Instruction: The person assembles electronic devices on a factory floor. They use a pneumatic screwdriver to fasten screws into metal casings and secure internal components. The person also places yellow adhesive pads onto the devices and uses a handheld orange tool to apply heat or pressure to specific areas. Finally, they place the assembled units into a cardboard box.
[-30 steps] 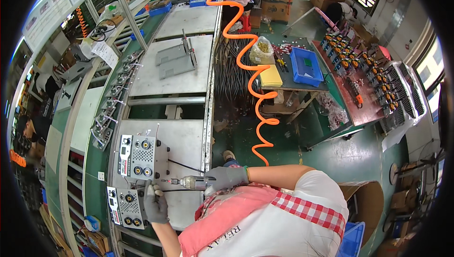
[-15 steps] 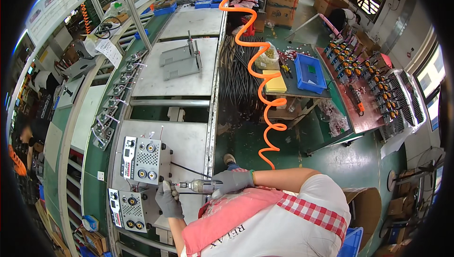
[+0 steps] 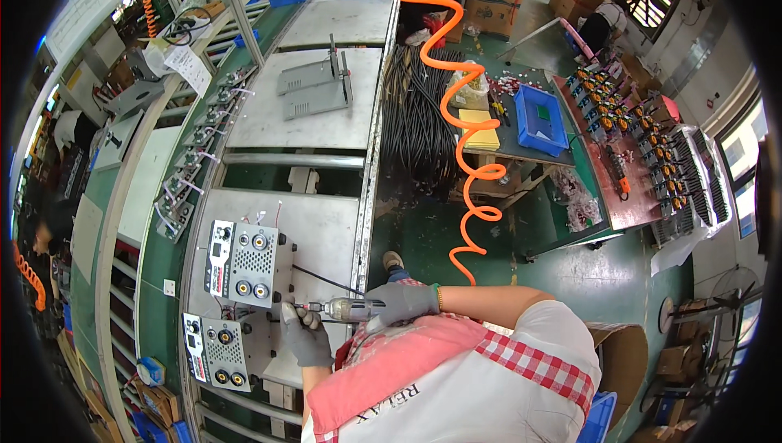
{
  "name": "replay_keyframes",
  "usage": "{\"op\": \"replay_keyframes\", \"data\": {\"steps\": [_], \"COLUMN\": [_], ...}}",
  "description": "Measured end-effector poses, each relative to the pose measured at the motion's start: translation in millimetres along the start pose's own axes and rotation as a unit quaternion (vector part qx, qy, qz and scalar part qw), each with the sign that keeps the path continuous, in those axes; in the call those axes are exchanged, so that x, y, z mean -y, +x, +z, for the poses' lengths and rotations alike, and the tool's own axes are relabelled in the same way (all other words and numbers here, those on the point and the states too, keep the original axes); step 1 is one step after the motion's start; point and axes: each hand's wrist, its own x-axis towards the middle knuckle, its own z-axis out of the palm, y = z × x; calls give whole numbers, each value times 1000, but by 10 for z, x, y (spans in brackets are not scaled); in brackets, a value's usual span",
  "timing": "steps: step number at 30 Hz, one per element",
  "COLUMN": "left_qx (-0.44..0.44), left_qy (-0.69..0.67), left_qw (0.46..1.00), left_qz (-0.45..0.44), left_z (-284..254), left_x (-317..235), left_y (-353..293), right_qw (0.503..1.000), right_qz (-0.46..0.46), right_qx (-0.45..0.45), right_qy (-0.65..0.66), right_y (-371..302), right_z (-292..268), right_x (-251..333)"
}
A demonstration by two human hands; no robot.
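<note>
My right hand (image 3: pixel 406 303), in a grey glove, is wrapped round a power screwdriver (image 3: pixel 352 308) with a clear body. The tool lies level, its bit pointing left at the side of a metal machine box (image 3: pixel 254 262) with a perforated front panel and round sockets. My left hand (image 3: pixel 305 339), also gloved, is beside the bit's tip with fingers curled and thumb raised; anything small between them cannot be made out. Nearer to me stands a second, similar machine box (image 3: pixel 224 352). A black cable (image 3: pixel 326 278) runs from the upper box toward my right hand.
Two grey sheet-metal panels (image 3: pixel 314 92) lie farther up the line. An orange coiled hose (image 3: pixel 468 117) hangs right of it. Black cables (image 3: pixel 419 109) are heaped beside the line, near a side table with a blue bin (image 3: pixel 541 121). Circuit assemblies (image 3: pixel 191 166) line the left.
The view has shifted slightly. My left hand has moved a little to the right, away from the boxes, its fingers looser. My right hand still holds the screwdriver in nearly the same place.
</note>
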Motion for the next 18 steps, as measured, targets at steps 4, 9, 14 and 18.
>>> {"op": "replay_keyframes", "data": {"steps": [4,9,14,18], "left_qx": [-42,-177,-224,-170], "left_qy": [57,97,124,183], "left_qw": [997,979,952,932], "left_qz": [33,-5,166,262], "left_z": [50,-110,-218,-224], "left_x": [27,50,-113,40], "left_y": [10,113,530,890], "right_qw": [999,999,996,996], "right_qz": [-19,11,32,57], "right_qx": [1,-41,-60,-46], "right_qy": [26,27,57,53], "right_y": [25,-103,-153,-119], "right_z": [49,-35,-174,-260], "right_x": [-119,-61,-45,-46]}}
